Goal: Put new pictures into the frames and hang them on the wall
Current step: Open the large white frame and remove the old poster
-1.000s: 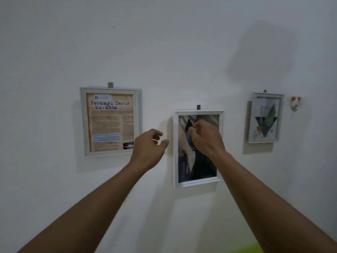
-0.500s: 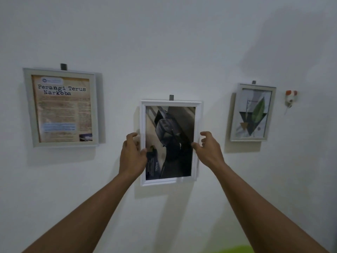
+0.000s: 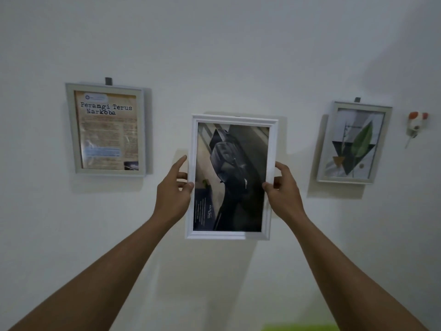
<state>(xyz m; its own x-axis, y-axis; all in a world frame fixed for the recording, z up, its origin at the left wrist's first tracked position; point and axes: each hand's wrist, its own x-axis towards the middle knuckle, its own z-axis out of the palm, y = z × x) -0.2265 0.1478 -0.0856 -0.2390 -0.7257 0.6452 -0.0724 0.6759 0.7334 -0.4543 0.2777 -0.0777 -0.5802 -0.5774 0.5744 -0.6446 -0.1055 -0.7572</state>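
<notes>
A white frame [image 3: 230, 235] with a dark grey picture of a bag is against the white wall, in the middle. My left hand [image 3: 173, 194] grips its left edge, thumb on the front and forefinger stretched up along the side. Gripping its right edge at about the same height is my right hand [image 3: 284, 189]. The frame's top rail covers its wall hook. A grey frame [image 3: 71, 130] with a brown text poster hangs at the left on a grey hook [image 3: 108, 81]. Another grey frame [image 3: 386, 142] with a leaf print hangs at the right.
A small orange and white wall hook [image 3: 416, 121] sticks to the wall right of the leaf frame. A strip of bright green surface [image 3: 298, 328] shows at the bottom edge.
Both hands went from the top of the white frame to its two side edges and took hold. The frame now sits higher and hides its hook. The view has shifted.
</notes>
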